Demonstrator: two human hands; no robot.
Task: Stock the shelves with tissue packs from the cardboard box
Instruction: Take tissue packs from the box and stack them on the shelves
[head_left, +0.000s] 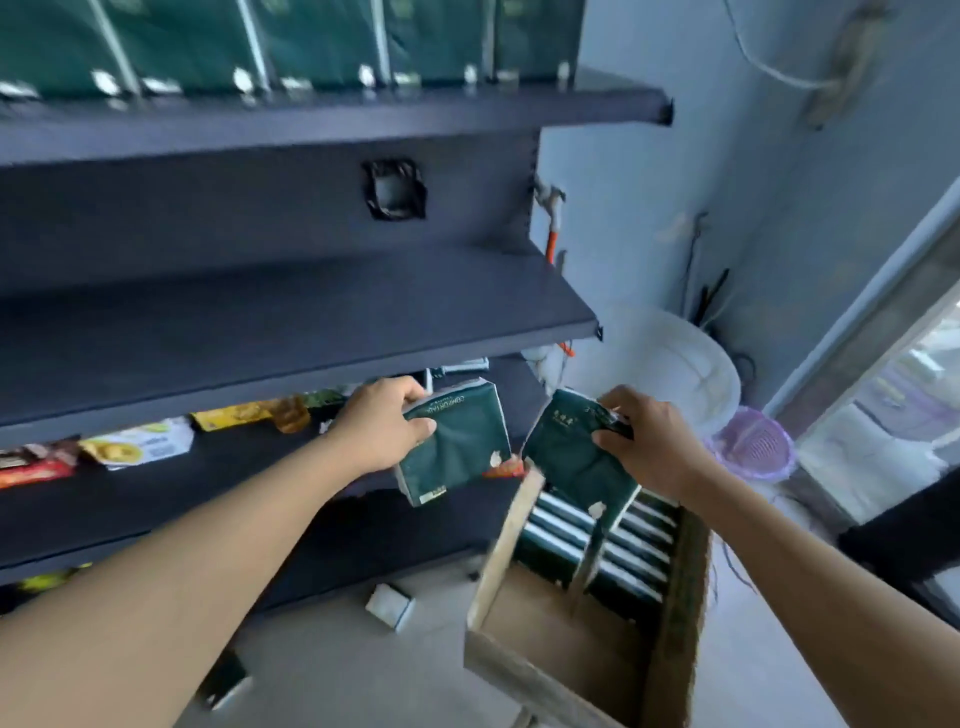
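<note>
Left hand: our left hand (382, 423) grips a dark green tissue pack (457, 447) by its top edge, in front of the lower shelf (156, 499).
Right hand: our right hand (647, 441) pinches a second tissue pack (569, 454) just above the cardboard box (675, 597).
Box: it sits open on the floor, with more packs (597, 540) lined up in its far end.
Top shelf: a row of green packs (322, 41) stands there.
Middle shelf (311, 322): bare dark surface.
Lower shelf: snack packets (135, 447) lie at the left.
</note>
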